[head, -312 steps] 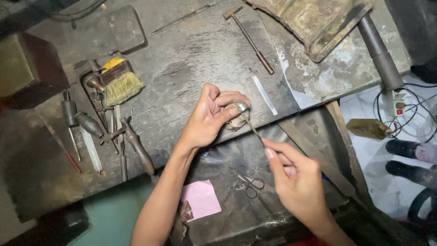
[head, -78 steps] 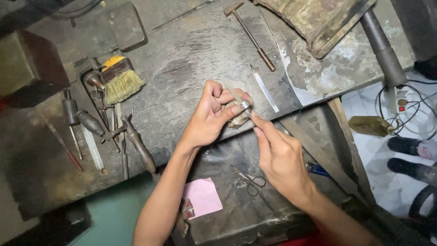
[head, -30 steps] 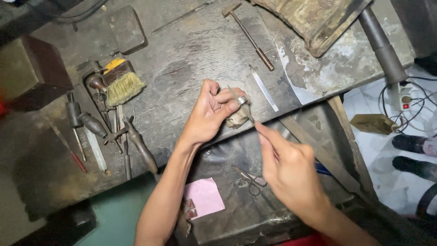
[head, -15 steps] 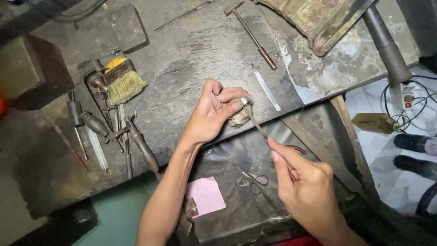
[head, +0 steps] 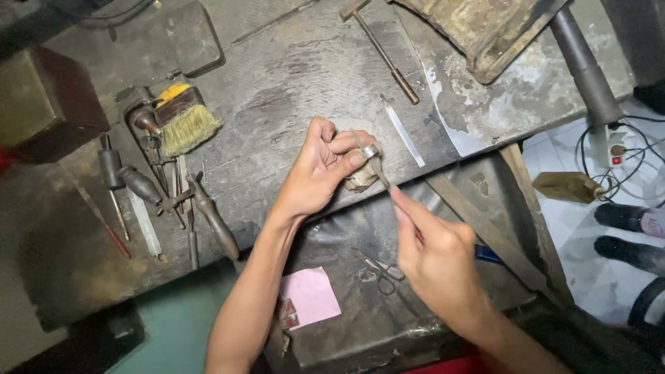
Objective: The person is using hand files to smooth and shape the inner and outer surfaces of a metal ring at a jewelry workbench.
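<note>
My left hand point(head: 316, 172) pinches a small silver ring point(head: 371, 150) against a worn wooden bench peg point(head: 361, 179) at the edge of the dark workbench point(head: 291, 76). My right hand point(head: 435, 257) grips a thin metal file point(head: 370, 158) whose tip passes through the ring. The file's blue handle end point(head: 488, 253) shows behind my right hand.
A brush point(head: 183, 121), gravers and pliers point(head: 208, 215) lie at the left. A hammer point(head: 379, 47) and a flat metal strip point(head: 403, 130) lie behind. Small scissors point(head: 377, 265) and a pink paper point(head: 309, 296) rest in the lower tray. A power strip point(head: 615, 147) sits on the floor at right.
My right hand has slid the file back and forth through the ring; it has just pushed forward toward my left hand. The left hand stays on the peg.
</note>
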